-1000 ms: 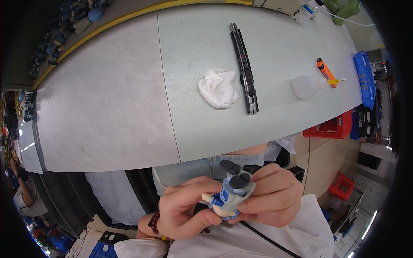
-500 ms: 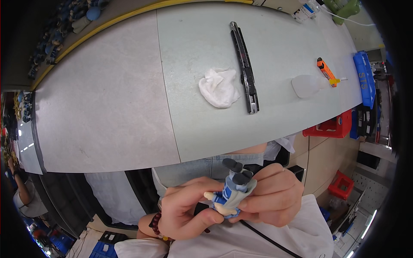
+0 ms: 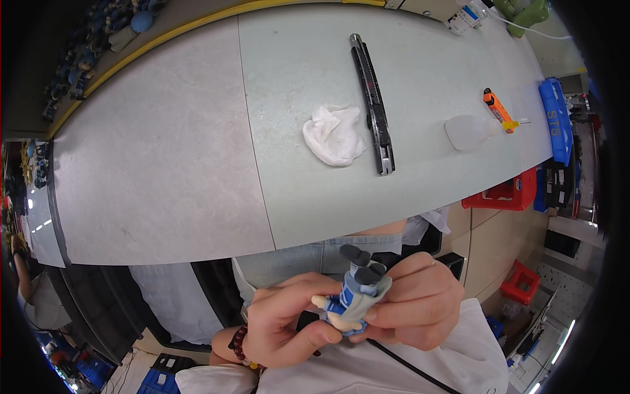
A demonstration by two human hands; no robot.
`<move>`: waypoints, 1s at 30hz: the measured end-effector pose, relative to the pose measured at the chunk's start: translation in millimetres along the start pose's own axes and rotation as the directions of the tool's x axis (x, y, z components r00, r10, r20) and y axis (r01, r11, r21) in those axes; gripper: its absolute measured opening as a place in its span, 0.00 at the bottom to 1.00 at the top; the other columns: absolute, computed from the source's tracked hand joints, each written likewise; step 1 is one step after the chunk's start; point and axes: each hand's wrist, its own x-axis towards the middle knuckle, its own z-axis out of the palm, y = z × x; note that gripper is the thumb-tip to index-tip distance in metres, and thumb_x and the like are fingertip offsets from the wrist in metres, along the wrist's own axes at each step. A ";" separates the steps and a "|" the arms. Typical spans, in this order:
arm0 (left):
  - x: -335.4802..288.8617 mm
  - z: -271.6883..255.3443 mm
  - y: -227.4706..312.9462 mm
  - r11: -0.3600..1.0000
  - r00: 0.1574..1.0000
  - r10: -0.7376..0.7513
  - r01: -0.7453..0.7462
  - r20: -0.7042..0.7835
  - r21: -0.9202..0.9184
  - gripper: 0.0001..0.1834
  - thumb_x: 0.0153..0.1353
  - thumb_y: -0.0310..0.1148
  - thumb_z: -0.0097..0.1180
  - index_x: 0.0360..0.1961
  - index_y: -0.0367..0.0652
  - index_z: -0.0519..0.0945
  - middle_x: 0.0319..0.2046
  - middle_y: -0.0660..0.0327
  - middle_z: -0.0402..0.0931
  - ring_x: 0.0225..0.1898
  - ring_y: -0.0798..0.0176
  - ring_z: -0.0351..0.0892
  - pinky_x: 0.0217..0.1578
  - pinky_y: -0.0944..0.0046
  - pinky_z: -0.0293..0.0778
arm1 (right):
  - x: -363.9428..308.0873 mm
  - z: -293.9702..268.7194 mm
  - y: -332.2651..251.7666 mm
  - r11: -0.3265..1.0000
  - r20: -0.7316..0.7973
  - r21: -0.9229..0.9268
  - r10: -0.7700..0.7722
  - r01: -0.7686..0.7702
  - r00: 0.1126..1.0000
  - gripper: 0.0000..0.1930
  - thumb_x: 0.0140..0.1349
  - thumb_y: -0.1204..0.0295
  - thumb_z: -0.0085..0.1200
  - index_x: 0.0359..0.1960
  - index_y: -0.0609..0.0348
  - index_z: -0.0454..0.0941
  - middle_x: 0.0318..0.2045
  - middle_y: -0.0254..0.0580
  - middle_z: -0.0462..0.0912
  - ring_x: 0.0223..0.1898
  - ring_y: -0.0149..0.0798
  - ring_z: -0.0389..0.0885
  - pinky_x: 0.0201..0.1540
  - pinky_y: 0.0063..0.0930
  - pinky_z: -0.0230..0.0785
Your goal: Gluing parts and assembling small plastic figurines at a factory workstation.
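Above my lap, just off the table's near edge, a small blue and grey toy figurine (image 3: 357, 295) is held upside down. Its dark shoes point up, and a grey cape hangs along its right side. My left hand (image 3: 285, 318) pinches it from the left with thumb and fingers near its head and arm. From the right, my right hand (image 3: 420, 305) grips the cape side with bent fingers. The figurine's head is partly covered by my fingers. A crumpled white cloth (image 3: 335, 136) lies on the table ahead, beside a black utility knife (image 3: 373, 105).
On the table's right are a translucent squeeze bottle (image 3: 467, 132) with a yellow tip and an orange cutter (image 3: 497, 108). Many figurine parts fill a shelf (image 3: 98, 39) at the far left. Red stools (image 3: 508, 194) and a blue crate (image 3: 556, 121) stand right. Another person (image 3: 42, 295) is at left.
Both hands keep their hold on the figurine, which has tilted very slightly. The person at the far left has shifted a little.
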 end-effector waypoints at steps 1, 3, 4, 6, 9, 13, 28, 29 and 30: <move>0.1 0.1 0.1 1.000 1.000 -0.001 0.001 0.000 0.001 0.20 0.51 0.34 0.56 0.39 0.27 0.70 0.30 0.50 0.74 0.30 0.62 0.76 0.32 0.70 0.70 | -0.1 -0.1 0.2 1.000 0.000 0.000 0.000 0.000 1.000 0.14 0.31 0.79 0.65 0.19 0.57 0.69 0.28 0.39 0.78 0.24 0.33 0.73 0.26 0.23 0.63; 0.6 0.3 -0.3 1.000 1.000 -0.002 0.002 0.000 0.002 0.20 0.51 0.34 0.56 0.39 0.27 0.70 0.31 0.50 0.74 0.30 0.62 0.76 0.32 0.70 0.70 | -0.5 -0.7 0.6 1.000 0.002 0.002 -0.005 0.005 1.000 0.14 0.31 0.79 0.64 0.19 0.57 0.70 0.29 0.39 0.78 0.25 0.33 0.73 0.26 0.23 0.63; 0.9 0.2 -1.1 1.000 1.000 0.017 -0.017 0.006 0.011 0.20 0.51 0.34 0.56 0.39 0.27 0.70 0.31 0.50 0.74 0.30 0.62 0.76 0.32 0.70 0.70 | -0.7 -0.7 0.8 1.000 0.002 0.002 -0.005 0.005 1.000 0.14 0.31 0.79 0.64 0.19 0.57 0.70 0.29 0.39 0.78 0.25 0.33 0.73 0.26 0.23 0.63; 0.7 -0.2 -1.9 0.999 0.999 0.035 -0.035 0.012 0.020 0.20 0.51 0.34 0.56 0.39 0.27 0.69 0.31 0.50 0.74 0.30 0.62 0.76 0.32 0.70 0.70 | -1.3 -0.4 1.1 1.000 0.002 0.013 -0.003 0.003 1.000 0.14 0.31 0.79 0.64 0.19 0.57 0.69 0.29 0.39 0.78 0.25 0.33 0.72 0.26 0.23 0.62; -0.6 -1.5 -0.9 0.999 1.000 0.019 -0.020 0.020 0.033 0.20 0.52 0.34 0.56 0.39 0.28 0.69 0.31 0.50 0.74 0.30 0.62 0.76 0.33 0.70 0.70 | -1.0 1.0 1.6 1.000 -0.009 0.015 -0.001 0.001 1.000 0.14 0.31 0.79 0.64 0.18 0.57 0.69 0.29 0.39 0.78 0.25 0.33 0.71 0.26 0.23 0.62; -0.8 -2.3 0.1 0.999 0.999 -0.010 0.009 0.040 0.035 0.20 0.52 0.35 0.56 0.40 0.28 0.69 0.31 0.50 0.74 0.30 0.62 0.76 0.33 0.70 0.70 | 1.8 4.5 -2.1 0.999 -0.063 0.045 0.025 -0.022 0.998 0.14 0.38 0.85 0.59 0.12 0.59 0.63 0.29 0.44 0.78 0.29 0.38 0.75 0.31 0.27 0.72; 0.6 -2.8 2.9 0.999 0.998 -0.018 0.016 0.067 0.031 0.20 0.55 0.37 0.52 0.39 0.28 0.69 0.32 0.50 0.74 0.31 0.61 0.76 0.33 0.69 0.70 | 2.7 8.7 -2.2 0.994 -0.101 0.084 0.076 -0.067 0.992 0.13 0.39 0.81 0.62 0.14 0.59 0.66 0.28 0.42 0.78 0.28 0.38 0.76 0.32 0.29 0.71; 1.6 -3.2 3.7 0.999 0.995 -0.018 0.015 0.095 0.033 0.20 0.55 0.37 0.52 0.39 0.27 0.69 0.32 0.50 0.74 0.31 0.60 0.76 0.32 0.68 0.70 | 0.7 9.2 -2.7 0.995 -0.113 0.083 0.066 -0.057 0.991 0.13 0.39 0.81 0.62 0.15 0.59 0.66 0.29 0.42 0.78 0.28 0.38 0.75 0.32 0.29 0.71; 2.2 -2.8 3.6 0.999 0.995 -0.017 0.014 0.096 0.033 0.20 0.55 0.37 0.52 0.39 0.27 0.69 0.32 0.50 0.74 0.31 0.60 0.76 0.32 0.68 0.70 | -1.4 9.6 -3.1 0.996 -0.124 0.081 0.057 -0.047 0.991 0.13 0.39 0.81 0.62 0.16 0.58 0.66 0.29 0.42 0.78 0.29 0.38 0.75 0.32 0.29 0.71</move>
